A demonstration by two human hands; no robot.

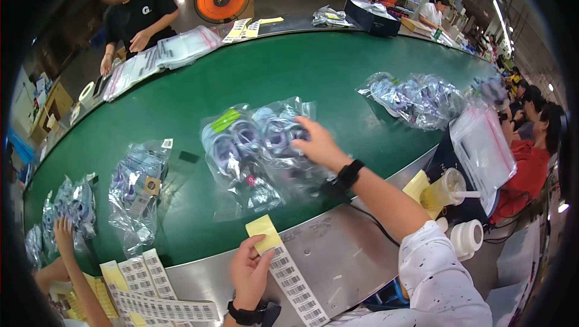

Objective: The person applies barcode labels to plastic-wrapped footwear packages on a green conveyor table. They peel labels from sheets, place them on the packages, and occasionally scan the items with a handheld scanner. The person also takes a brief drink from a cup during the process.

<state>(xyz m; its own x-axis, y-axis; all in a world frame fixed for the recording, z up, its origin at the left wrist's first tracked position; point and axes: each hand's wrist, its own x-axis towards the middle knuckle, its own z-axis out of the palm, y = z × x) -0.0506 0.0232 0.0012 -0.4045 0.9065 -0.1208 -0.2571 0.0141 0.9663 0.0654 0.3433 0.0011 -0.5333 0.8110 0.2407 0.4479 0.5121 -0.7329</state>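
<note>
My left hand (249, 270) pinches the upper part of a strip of barcode labels (295, 282), whose bare yellow backing shows at the top. It is over the metal ledge at the belt's near edge. My right hand (322, 143) reaches over the green belt, thumb and fingers apart, at the right side of a clear bag of light-blue shoes (277, 137). Against that bag's left side lies another bag of blue shoes (226, 146), with a green sticker and a pink round tag. I wear a dark band on each wrist.
More bagged shoes lie on the green belt (338, 68) at left (137, 176) and right (416, 98). A co-worker's hand (63, 230) touches bags at far left. Label sheets (163, 306) lie near it. A drink cup (443, 188) and white bottle (466, 238) stand at right.
</note>
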